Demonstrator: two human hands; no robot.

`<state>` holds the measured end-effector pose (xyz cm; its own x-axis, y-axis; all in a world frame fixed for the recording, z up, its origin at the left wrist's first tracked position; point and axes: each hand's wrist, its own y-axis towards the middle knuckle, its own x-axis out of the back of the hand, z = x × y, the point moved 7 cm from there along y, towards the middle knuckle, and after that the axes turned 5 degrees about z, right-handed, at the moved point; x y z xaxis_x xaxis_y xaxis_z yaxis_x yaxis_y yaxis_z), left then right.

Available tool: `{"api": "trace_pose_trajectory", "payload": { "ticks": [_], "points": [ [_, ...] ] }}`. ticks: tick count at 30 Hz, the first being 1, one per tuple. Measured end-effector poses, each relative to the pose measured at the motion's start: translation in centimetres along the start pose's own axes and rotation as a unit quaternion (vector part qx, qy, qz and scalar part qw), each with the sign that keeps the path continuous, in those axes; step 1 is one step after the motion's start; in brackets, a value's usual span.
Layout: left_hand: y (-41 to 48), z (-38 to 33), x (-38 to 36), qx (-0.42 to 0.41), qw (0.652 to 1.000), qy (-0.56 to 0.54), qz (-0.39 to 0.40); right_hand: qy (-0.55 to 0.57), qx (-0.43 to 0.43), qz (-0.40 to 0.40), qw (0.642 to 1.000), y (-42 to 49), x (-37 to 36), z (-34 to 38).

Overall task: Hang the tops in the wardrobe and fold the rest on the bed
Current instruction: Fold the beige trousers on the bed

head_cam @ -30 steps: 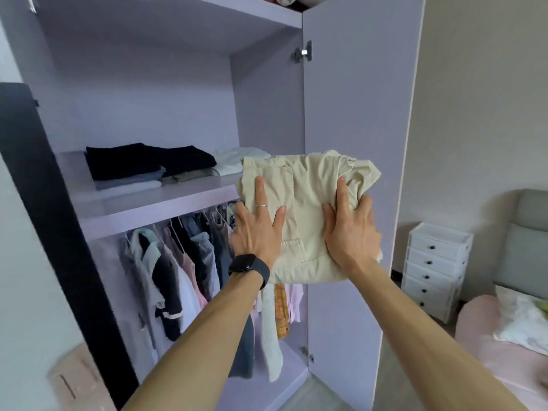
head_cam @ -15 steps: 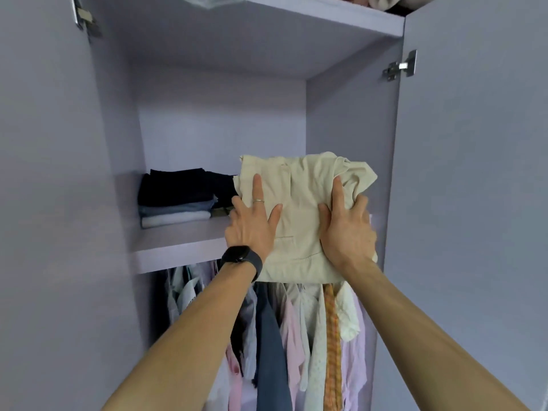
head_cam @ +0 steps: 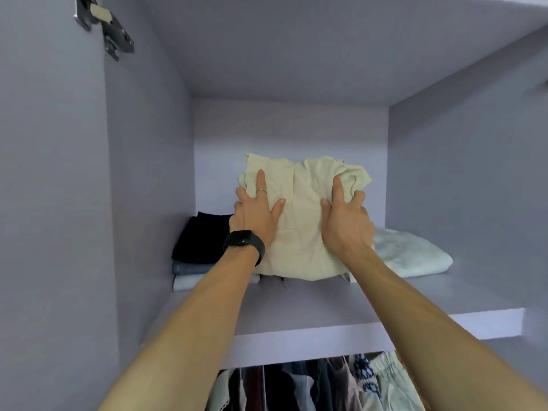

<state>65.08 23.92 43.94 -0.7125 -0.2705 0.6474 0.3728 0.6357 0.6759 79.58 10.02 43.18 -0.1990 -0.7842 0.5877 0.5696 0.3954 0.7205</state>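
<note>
The folded cream garment (head_cam: 302, 232) hangs tilted over the middle of the shelf (head_cam: 326, 304), its lower edge at or just above the shelf. The left grip (head_cam: 255, 218) presses on it, fingers straight and spread. The right grip (head_cam: 347, 226) curls into its bunched right edge. Both are equally near, and setting it down looks like a push toward the shelf's back.
</note>
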Motion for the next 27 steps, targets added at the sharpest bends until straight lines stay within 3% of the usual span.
{"api": "trace_pose_trajectory", "payload": {
  "ticks": [9, 13, 16, 18, 21, 27],
  "points": [
    [10.6, -2.1, -5.1, -0.029, 0.991, -0.119, -0.050, -0.004, 0.020, -0.050, 0.999, 11.4, -2.6, -2.2],
    [14.4, -2.9, -8.8, 0.002, 0.994, -0.105, -0.031, -0.024, 0.026, -0.048, 0.998, 16.1, -4.8, -3.8],
    [15.8, -1.3, -12.5, 0.056, 0.996, -0.056, 0.036, -0.044, 0.026, 0.028, 0.998, 17.8, -9.4, -4.9],
    [15.7, 0.9, -15.4, 0.096, 0.989, -0.013, 0.110, -0.043, 0.018, 0.137, 0.989, 17.9, -14.3, -6.0],
    [14.5, 4.7, -18.6, 0.151, 0.966, 0.073, 0.195, -0.013, 0.021, 0.324, 0.946, 16.1, -21.7, -7.4],
    [14.4, 6.0, -20.6, 0.180, 0.951, 0.094, 0.235, -0.010, -0.005, 0.354, 0.935, 15.8, -24.7, -8.6]
  ]
}}
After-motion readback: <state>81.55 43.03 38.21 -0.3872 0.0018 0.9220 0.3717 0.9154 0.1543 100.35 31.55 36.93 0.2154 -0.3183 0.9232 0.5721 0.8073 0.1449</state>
